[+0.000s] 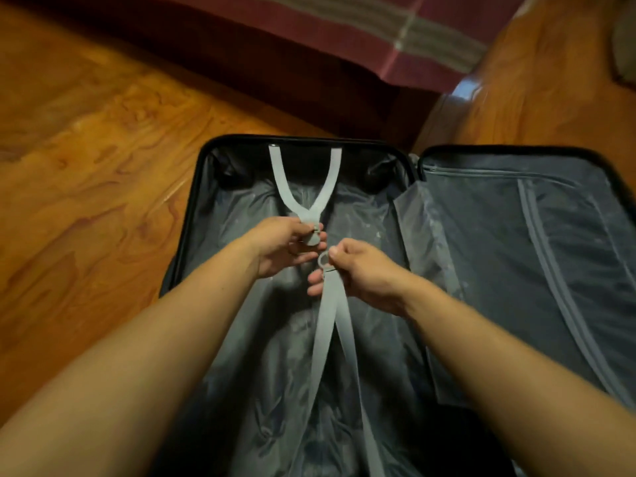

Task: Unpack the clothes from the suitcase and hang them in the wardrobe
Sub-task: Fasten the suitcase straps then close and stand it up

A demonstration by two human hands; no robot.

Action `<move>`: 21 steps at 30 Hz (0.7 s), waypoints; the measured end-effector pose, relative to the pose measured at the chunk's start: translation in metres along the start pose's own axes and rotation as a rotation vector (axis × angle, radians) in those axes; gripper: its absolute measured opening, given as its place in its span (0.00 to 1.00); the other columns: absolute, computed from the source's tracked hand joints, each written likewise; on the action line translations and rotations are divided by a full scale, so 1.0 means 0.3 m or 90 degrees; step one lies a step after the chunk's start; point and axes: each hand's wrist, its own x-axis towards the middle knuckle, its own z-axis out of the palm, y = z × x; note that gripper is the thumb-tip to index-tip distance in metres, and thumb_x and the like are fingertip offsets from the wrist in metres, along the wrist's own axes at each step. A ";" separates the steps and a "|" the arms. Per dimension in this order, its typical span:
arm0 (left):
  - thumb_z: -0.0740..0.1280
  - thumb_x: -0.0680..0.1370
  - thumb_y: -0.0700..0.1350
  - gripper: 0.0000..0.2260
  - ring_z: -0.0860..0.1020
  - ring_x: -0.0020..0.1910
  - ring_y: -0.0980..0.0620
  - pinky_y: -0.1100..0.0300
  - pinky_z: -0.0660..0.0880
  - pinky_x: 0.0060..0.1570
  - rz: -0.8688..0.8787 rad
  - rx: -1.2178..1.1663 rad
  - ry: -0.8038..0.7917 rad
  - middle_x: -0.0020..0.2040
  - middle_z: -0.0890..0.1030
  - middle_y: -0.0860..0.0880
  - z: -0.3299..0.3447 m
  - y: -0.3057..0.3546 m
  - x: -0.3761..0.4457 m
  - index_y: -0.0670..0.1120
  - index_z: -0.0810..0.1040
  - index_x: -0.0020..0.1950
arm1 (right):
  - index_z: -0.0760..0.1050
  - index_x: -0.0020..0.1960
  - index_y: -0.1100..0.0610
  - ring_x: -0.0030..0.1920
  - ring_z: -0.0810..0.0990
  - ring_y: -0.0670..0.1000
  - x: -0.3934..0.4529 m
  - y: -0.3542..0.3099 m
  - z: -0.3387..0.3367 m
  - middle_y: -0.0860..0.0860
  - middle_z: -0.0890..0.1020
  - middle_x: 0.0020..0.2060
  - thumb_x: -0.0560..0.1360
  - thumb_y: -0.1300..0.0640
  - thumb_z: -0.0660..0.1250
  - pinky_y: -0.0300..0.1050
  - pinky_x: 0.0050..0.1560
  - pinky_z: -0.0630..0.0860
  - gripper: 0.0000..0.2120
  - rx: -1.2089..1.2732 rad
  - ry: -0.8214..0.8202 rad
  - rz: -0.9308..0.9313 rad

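Hands: left and right, each gripping half of the open suitcase's strap buckle.

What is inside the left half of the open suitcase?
Grey lining and grey straps, whose buckle ends the left hand and right hand hold. No clothes show; arms cover the lower part.
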 end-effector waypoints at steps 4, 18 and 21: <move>0.66 0.81 0.40 0.11 0.74 0.47 0.52 0.62 0.80 0.43 -0.046 0.070 -0.022 0.49 0.81 0.46 -0.044 0.018 -0.019 0.41 0.82 0.62 | 0.68 0.50 0.59 0.29 0.74 0.51 0.046 0.047 0.043 0.56 0.77 0.34 0.86 0.57 0.53 0.53 0.38 0.80 0.09 0.089 -0.020 0.048; 0.66 0.81 0.37 0.04 0.75 0.25 0.57 0.58 0.76 0.45 -0.031 0.114 0.086 0.36 0.82 0.49 -0.080 -0.062 -0.024 0.42 0.81 0.49 | 0.66 0.48 0.57 0.23 0.74 0.50 0.074 0.163 0.132 0.58 0.76 0.33 0.79 0.70 0.54 0.45 0.29 0.80 0.09 0.002 0.261 0.021; 0.67 0.80 0.37 0.04 0.75 0.27 0.57 0.58 0.77 0.47 -0.030 0.118 0.084 0.38 0.82 0.47 -0.072 -0.065 -0.016 0.42 0.81 0.49 | 0.72 0.49 0.55 0.26 0.67 0.47 0.059 0.195 0.142 0.52 0.71 0.32 0.80 0.58 0.61 0.42 0.29 0.72 0.02 0.116 0.208 0.156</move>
